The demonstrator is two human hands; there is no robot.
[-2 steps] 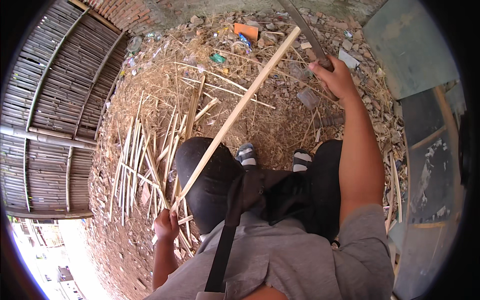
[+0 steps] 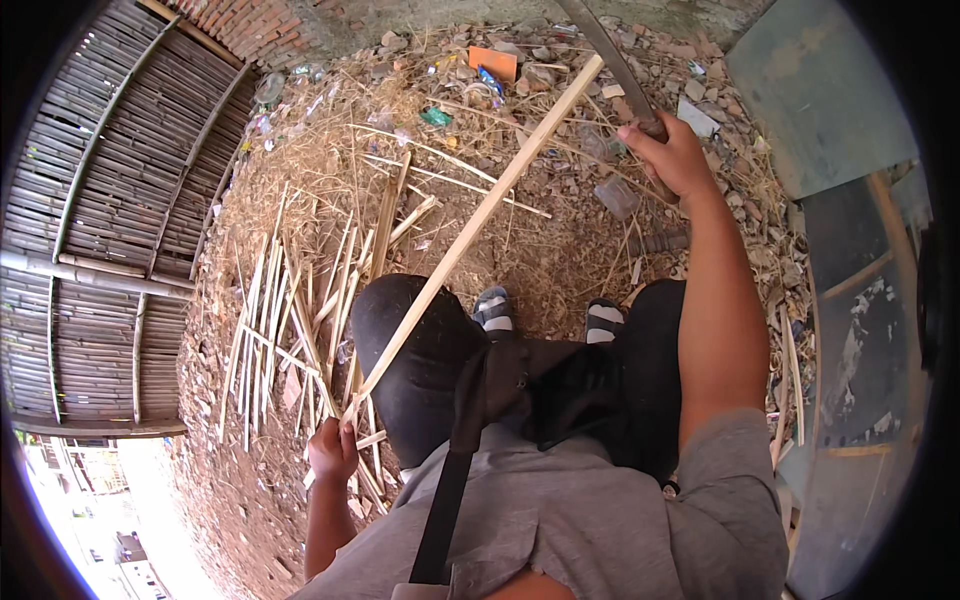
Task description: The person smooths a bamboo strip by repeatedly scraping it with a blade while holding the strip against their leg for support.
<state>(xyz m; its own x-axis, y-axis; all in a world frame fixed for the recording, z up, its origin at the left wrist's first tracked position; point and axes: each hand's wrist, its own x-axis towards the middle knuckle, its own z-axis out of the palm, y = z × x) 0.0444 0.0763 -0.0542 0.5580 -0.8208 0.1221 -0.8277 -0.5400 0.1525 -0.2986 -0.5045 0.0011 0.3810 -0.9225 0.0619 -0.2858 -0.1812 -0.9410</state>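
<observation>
A long pale bamboo strip [image 2: 480, 220] slants up and to the right across my bent left knee. My left hand [image 2: 333, 450] is closed around its lower end, beside the knee. My right hand [image 2: 672, 155] grips the handle of a machete [image 2: 612, 62] whose dark blade points up and left, past the top edge of the view. Blade and strip come close near the strip's far end; I cannot tell whether they touch. Left of my knee, split bamboo strips [image 2: 262, 330] lie in a loose pile on the ground.
A bamboo-slat wall [image 2: 100, 200] stands at left, a brick wall [image 2: 245, 30] at the far side. Rubble [image 2: 700, 90], an orange piece [image 2: 492, 64] and a clear plastic container [image 2: 616, 197] litter the far ground. Grey-green panels [image 2: 815, 100] stand at right. Both my sandalled feet are in front.
</observation>
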